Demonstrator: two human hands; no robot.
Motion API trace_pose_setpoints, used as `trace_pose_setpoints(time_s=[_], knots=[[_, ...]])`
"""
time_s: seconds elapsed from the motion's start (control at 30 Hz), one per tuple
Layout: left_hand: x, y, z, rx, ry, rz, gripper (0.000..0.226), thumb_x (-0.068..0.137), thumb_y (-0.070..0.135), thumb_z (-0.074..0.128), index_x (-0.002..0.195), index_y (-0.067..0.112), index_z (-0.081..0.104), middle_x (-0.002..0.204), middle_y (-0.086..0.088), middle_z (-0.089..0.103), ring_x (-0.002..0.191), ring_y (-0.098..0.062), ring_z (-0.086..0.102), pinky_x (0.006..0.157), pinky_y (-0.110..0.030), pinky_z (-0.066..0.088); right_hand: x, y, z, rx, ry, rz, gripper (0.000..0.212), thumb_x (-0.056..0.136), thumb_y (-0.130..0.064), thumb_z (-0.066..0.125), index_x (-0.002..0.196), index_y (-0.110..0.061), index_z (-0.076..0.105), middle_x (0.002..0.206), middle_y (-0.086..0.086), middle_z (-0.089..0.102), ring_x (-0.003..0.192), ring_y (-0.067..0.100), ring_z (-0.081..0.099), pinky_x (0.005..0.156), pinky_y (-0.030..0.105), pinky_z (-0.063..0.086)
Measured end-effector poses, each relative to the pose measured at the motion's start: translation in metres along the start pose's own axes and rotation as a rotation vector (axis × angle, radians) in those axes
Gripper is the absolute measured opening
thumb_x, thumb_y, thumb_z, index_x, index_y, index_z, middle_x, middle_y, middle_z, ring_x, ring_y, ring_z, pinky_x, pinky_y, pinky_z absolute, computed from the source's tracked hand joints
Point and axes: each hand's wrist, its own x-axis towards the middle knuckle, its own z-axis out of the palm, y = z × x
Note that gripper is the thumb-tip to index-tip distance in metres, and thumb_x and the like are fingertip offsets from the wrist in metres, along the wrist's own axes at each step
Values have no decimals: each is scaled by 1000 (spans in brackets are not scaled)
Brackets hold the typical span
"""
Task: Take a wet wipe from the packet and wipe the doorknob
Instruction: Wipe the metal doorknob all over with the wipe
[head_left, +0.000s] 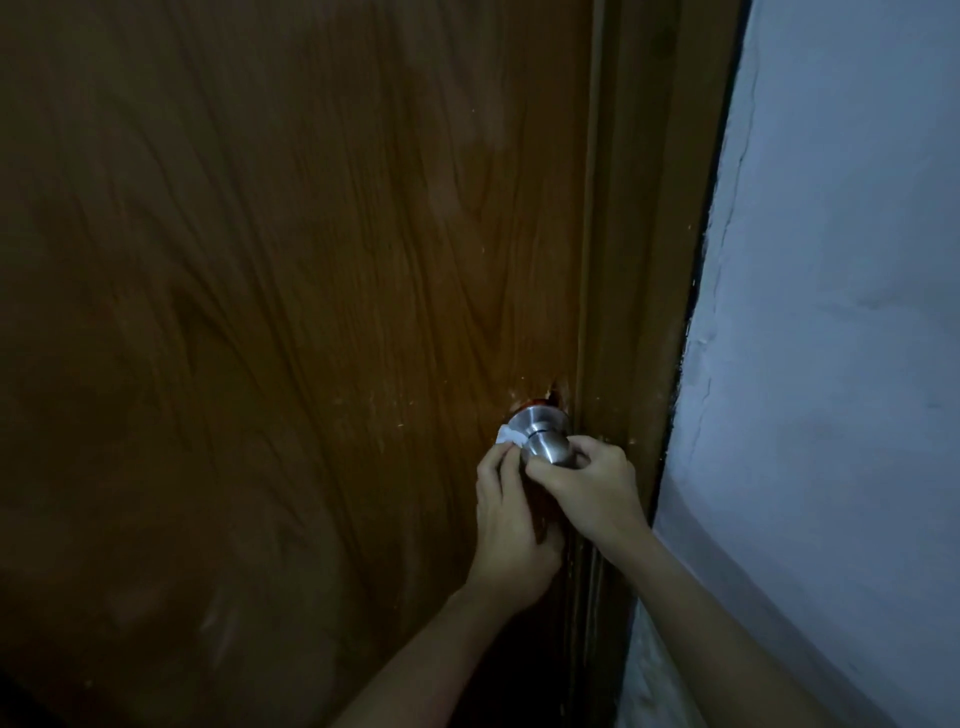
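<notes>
Both your hands on doorknob (546, 446), lower right of centre frame. Left hand (511, 525) pinches white wet wipe (508, 435) against knob's left side; right hand (592, 483) curled round knob front. Wooden door (285, 312) behind.

A dark brown wooden door (270, 312) is seen, streaked with a flowing grain pattern of lighter orange-brown lines and dotted with small pale flecks near its edge. A plain mid-brown wooden door frame (631, 260) is seen beside it. A round brushed-steel doorknob (545, 441) is shown in silvery grey, with a reddish patch just above its plate. A crumpled white wet wipe (508, 434) is seen against it. A pale bluish-white plastered wall (831, 312) is marked by faint cracks.
</notes>
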Motion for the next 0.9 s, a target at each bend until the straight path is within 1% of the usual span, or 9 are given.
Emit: trace_pose_setpoints(time_s=[0.13,0.3,0.37,0.47,0.57,0.67,0.77,0.83,0.9], knots=[[1,14,0,-305,8,-108,76,78,1,65,138,15,20,126,10,17,109,13,33,85,3,37,1,3,2,-1,19,-10,15,64,-27,73,75,-17,69,71,4,73,70,16,68,64,33,55],[7,22,-4,-752,-73,-357,67,73,-3,56,127,31,36,134,1,41,113,-18,54,78,-27,54,0,3,2,13,-3,-12,16,66,-24,71,80,-17,68,74,3,72,72,15,68,67,33,55],[11,24,-11,-963,-98,-431,58,70,-14,46,115,21,53,123,-11,59,109,-22,60,79,-32,53,1,3,1,10,-30,-5,18,70,-25,70,86,-18,67,79,3,72,76,16,68,70,35,56],[17,21,-24,-1191,-168,-518,52,66,-11,39,113,-2,58,113,-15,63,107,-27,58,86,-34,48,2,3,2,-2,-85,44,21,75,-30,65,95,-23,63,87,3,69,81,16,66,74,37,56],[22,11,-29,-1261,-196,-595,54,63,4,42,114,-7,58,120,-21,59,112,-33,54,98,-41,42,3,1,4,53,-137,114,33,76,-35,62,108,-28,58,98,3,66,87,19,65,71,36,56],[27,9,-31,-1228,-191,-629,61,64,16,45,121,-2,56,130,-22,56,121,-35,49,107,-47,33,8,1,7,68,-102,117,24,78,-37,61,100,-31,58,98,2,67,89,17,65,76,38,55],[32,9,-32,-1203,-207,-627,55,68,18,43,119,4,60,125,-15,60,117,-27,50,97,-40,36,10,-1,9,21,-37,66,28,72,-48,61,93,-29,62,93,-1,70,89,14,65,85,43,52],[31,13,-34,-1182,-218,-633,56,66,20,44,117,7,61,121,-9,62,112,-21,50,88,-37,34,8,-3,10,20,-4,51,30,75,-45,63,96,-24,64,92,-1,70,86,13,64,81,38,52],[29,13,-33,-1153,-185,-644,62,62,21,46,120,5,58,119,-8,60,113,-21,48,94,-39,29,6,-3,12,-13,22,19,31,78,-36,64,105,-21,60,95,-2,67,87,11,62,75,30,48]])
